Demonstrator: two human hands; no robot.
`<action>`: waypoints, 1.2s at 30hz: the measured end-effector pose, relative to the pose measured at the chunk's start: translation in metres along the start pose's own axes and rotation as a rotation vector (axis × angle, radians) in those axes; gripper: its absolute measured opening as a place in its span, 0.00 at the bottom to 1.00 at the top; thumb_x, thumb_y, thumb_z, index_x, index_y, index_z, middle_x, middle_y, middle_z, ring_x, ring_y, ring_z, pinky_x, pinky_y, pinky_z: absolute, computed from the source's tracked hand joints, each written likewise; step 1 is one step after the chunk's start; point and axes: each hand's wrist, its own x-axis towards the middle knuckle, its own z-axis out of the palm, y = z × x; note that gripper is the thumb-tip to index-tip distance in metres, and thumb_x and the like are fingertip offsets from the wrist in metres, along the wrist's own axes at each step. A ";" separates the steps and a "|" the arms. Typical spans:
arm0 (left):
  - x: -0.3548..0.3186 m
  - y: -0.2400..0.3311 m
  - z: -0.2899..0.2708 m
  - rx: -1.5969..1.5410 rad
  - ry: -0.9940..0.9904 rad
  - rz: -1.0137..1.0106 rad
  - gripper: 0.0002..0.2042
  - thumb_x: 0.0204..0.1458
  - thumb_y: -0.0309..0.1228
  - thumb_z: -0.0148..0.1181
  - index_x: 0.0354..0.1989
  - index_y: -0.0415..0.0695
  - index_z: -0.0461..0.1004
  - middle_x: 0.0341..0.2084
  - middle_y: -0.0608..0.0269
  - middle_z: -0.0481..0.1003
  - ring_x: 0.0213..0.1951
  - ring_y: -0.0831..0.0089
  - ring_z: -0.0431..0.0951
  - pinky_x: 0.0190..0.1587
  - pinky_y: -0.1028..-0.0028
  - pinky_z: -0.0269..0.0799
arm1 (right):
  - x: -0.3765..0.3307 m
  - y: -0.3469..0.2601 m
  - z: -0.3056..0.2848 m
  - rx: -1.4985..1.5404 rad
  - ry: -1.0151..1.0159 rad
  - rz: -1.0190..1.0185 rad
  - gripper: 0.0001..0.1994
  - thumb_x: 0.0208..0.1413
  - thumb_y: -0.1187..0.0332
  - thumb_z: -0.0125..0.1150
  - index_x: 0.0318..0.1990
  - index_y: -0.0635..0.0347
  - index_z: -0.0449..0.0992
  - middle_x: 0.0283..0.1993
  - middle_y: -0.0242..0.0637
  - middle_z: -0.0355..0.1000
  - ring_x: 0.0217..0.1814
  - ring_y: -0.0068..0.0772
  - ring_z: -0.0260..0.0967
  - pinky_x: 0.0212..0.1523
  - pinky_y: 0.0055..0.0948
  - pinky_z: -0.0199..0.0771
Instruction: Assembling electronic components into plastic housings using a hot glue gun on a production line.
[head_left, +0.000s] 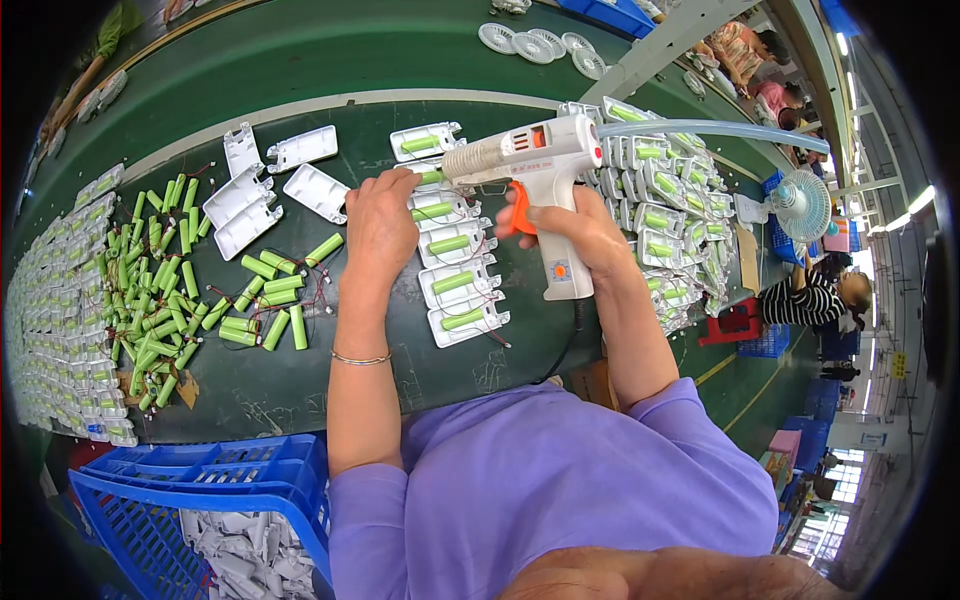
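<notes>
My right hand (590, 235) grips a white hot glue gun (558, 150) by its handle, with fingers at the orange trigger (520, 208). The gun's nozzle end points left, toward the fingertips of my left hand (380, 225). Those fingers are bent together at the end of a green battery cell (430, 177), partly covering it and its white casing. This casing belongs to a column of white plastic casings (436, 330), each with a green cell and thin wires. Left of my left hand lie bare white casings (304, 148) and several loose green cells (283, 284).
Filled casings are stacked at the right (660, 215) and along the left end (65, 320). A heap of cells (150, 325) lies beside the left rows. Below the table edge stands a blue crate (305, 505) with white parts. A clear tube (710, 127) runs behind the gun.
</notes>
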 end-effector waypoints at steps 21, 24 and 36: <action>-0.031 0.025 -0.013 -0.011 0.071 -0.044 0.16 0.42 0.15 0.53 0.41 0.42 0.77 0.40 0.61 0.75 0.41 0.61 0.72 0.46 0.63 0.63 | -0.040 -0.008 -0.015 -0.027 -0.100 0.048 0.26 0.44 0.67 0.59 0.50 0.77 0.69 0.44 0.51 0.74 0.45 0.45 0.76 0.40 0.31 0.74; -0.032 0.019 -0.011 -0.032 0.079 -0.052 0.15 0.43 0.15 0.53 0.40 0.41 0.77 0.40 0.61 0.75 0.41 0.60 0.72 0.45 0.63 0.64 | -0.040 -0.005 -0.017 -0.067 -0.096 0.060 0.25 0.44 0.68 0.59 0.49 0.77 0.70 0.42 0.50 0.75 0.43 0.42 0.76 0.40 0.30 0.73; -0.031 0.017 -0.012 -0.169 0.044 -0.075 0.15 0.45 0.12 0.50 0.41 0.36 0.76 0.42 0.53 0.74 0.43 0.52 0.74 0.46 0.62 0.70 | -0.038 -0.002 -0.012 -0.072 -0.051 0.100 0.21 0.45 0.70 0.58 0.47 0.75 0.71 0.38 0.45 0.76 0.39 0.37 0.76 0.38 0.26 0.71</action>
